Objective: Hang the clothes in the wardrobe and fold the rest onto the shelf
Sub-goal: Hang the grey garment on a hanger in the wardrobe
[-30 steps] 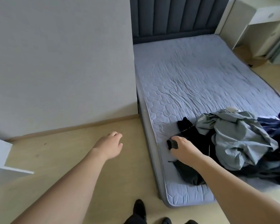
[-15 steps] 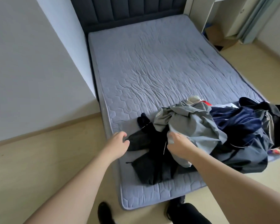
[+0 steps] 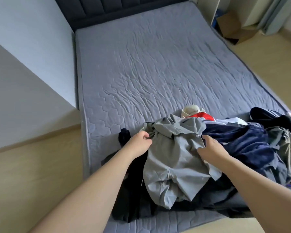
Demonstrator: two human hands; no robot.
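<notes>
A heap of clothes lies on the near end of the blue-grey mattress (image 3: 149, 68). On top is a grey button shirt (image 3: 173, 162). My left hand (image 3: 139, 143) pinches a fold at the shirt's left side. My right hand (image 3: 210, 148) rests on the shirt's right edge by its button placket, fingers curled over the cloth. Under the shirt lies a black garment (image 3: 134, 199). To the right is a dark blue fleece garment (image 3: 245, 142), then more dark clothes (image 3: 282, 121). A red and white piece (image 3: 202, 116) shows behind the shirt.
A white wall (image 3: 23, 64) stands to the left of the bed, with wood floor (image 3: 32, 174) below it. A dark padded headboard (image 3: 107, 7) is at the far end. A cardboard box (image 3: 233, 29) and curtain (image 3: 272, 14) sit at the far right.
The view swung right over the bed. My left hand moved from above the floor onto the grey shirt's left side. My right hand shifted from the black garment to the shirt's right edge.
</notes>
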